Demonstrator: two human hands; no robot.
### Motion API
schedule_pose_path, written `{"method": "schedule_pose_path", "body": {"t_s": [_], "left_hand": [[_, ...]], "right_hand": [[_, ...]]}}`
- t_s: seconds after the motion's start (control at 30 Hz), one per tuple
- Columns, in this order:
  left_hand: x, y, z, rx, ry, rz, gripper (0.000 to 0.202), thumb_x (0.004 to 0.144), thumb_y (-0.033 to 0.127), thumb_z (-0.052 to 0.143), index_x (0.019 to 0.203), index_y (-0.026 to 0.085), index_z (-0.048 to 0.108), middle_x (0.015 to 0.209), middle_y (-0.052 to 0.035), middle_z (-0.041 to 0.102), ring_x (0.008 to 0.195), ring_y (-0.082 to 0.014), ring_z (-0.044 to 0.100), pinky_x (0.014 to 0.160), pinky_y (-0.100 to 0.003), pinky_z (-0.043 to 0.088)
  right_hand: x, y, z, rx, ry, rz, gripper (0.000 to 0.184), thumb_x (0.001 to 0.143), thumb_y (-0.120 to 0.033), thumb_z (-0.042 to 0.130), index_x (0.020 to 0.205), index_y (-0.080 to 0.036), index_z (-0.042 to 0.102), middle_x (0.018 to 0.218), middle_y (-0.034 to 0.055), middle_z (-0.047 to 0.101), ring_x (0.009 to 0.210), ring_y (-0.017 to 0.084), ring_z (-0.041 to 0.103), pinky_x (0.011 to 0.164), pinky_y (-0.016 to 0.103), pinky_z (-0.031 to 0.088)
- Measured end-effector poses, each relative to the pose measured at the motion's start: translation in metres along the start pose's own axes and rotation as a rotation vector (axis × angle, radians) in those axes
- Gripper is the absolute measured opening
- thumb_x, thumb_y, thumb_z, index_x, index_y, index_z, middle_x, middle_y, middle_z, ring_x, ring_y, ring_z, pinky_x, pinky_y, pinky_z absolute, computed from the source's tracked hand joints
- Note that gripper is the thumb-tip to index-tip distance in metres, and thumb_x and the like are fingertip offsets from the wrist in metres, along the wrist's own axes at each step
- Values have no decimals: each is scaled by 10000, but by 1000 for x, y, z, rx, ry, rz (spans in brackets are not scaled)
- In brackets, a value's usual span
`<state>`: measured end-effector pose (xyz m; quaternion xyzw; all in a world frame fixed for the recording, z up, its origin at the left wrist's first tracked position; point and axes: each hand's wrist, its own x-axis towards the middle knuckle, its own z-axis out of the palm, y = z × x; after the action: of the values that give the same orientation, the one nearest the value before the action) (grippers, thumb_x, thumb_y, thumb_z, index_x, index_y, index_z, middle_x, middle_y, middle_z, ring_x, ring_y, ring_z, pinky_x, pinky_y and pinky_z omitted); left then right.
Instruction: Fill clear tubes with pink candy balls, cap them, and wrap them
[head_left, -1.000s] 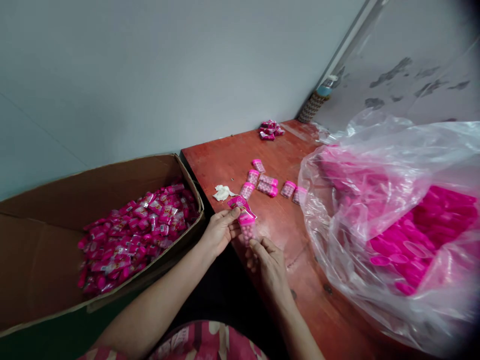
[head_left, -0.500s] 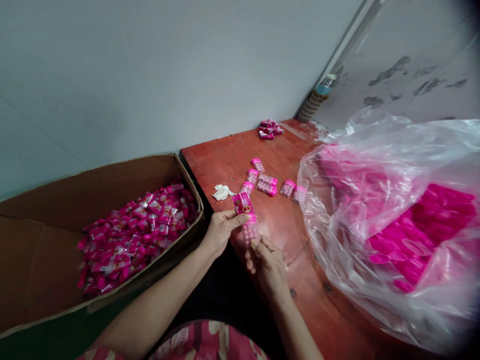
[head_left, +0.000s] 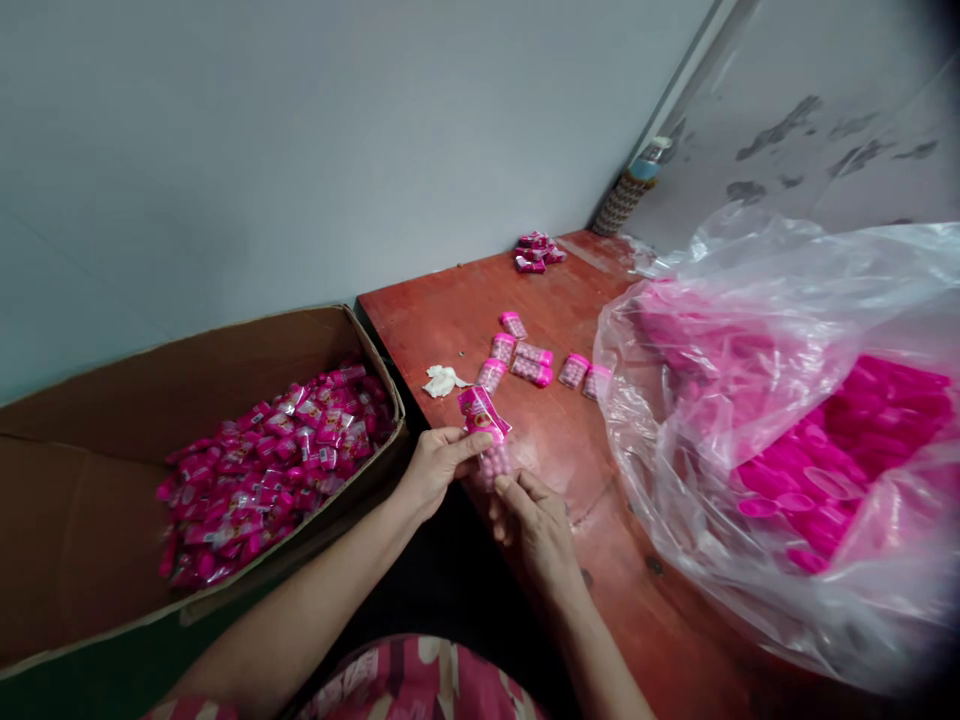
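My left hand is closed on a printed pink wrapper sleeve, with the thumb pressed against it near the pink cap end of a small clear candy bottle. Round pink candies show through the bottle. At its lower end, the thumb and fingers of my right hand pinch the bottle. The sleeve is at the cap end; how far it covers the bottle I cannot tell. Just beyond my hands, several similar capped candy bottles lie on the red table.
To the left stands a cardboard box with many pink wrapped bottles. A clear plastic bag of pink plastic pieces covers the right side. White crumpled tissue, a pile of pink wrappers and a patterned bottle lie farther back.
The sleeve's upper end has tilted left, and a flap now shows at its right side. Both hands still hold the bottle and sleeve, shifted slightly left.
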<state>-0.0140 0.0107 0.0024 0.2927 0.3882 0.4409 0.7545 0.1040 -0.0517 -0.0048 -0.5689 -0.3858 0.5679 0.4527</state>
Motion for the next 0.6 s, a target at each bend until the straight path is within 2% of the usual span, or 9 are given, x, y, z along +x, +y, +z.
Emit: {"method": "schedule_pose_path", "body": {"t_s": [0.13, 0.23, 0.33, 0.4, 0.5, 0.6], "left_hand": [[0, -4, -1, -114, -14, -24, 222, 617, 271, 712, 680, 74, 629, 621, -45, 614, 537, -100, 549, 573, -238, 445], [-2, -2, -2, -161, -99, -96, 217, 626, 249, 703, 712, 57, 647, 651, -71, 629, 563, -113, 562, 593, -245, 450], [-5, 2, -5, -109, -178, -149, 218, 631, 251, 697, 708, 51, 657, 651, -78, 635, 580, -126, 575, 622, -263, 456], [-7, 4, -6, 0, -131, -104, 195, 626, 249, 701, 670, 64, 655, 628, -61, 634, 571, -122, 573, 629, -262, 454], [-11, 5, -3, 162, -28, 44, 184, 623, 260, 701, 625, 83, 647, 605, -42, 635, 561, -123, 570, 617, -251, 444], [-17, 1, 3, 232, 25, 133, 207, 627, 295, 695, 631, 95, 641, 588, -27, 626, 541, -122, 556, 576, -241, 428]], "right_hand": [[-1, -3, 1, -191, 43, -31, 279, 757, -412, 555, 635, -165, 503, 462, -40, 504, 381, 69, 450, 371, 163, 328], [-1, -1, 1, -32, -48, -18, 271, 776, -403, 531, 655, -163, 499, 474, -42, 505, 360, 60, 431, 353, 160, 310], [-2, 4, 0, 138, -93, 11, 264, 789, -397, 512, 675, -159, 497, 495, -39, 515, 343, 50, 408, 336, 158, 293], [-3, 4, -1, 89, -67, 7, 264, 783, -395, 522, 667, -158, 501, 481, -40, 512, 348, 52, 416, 341, 158, 299], [-4, 2, -1, -84, -9, -33, 260, 755, -379, 566, 630, -158, 512, 449, -42, 503, 368, 62, 447, 364, 160, 324], [-3, 0, -1, 12, -40, -9, 245, 755, -374, 566, 649, -156, 524, 439, -46, 500, 340, 57, 423, 338, 159, 301]]}}
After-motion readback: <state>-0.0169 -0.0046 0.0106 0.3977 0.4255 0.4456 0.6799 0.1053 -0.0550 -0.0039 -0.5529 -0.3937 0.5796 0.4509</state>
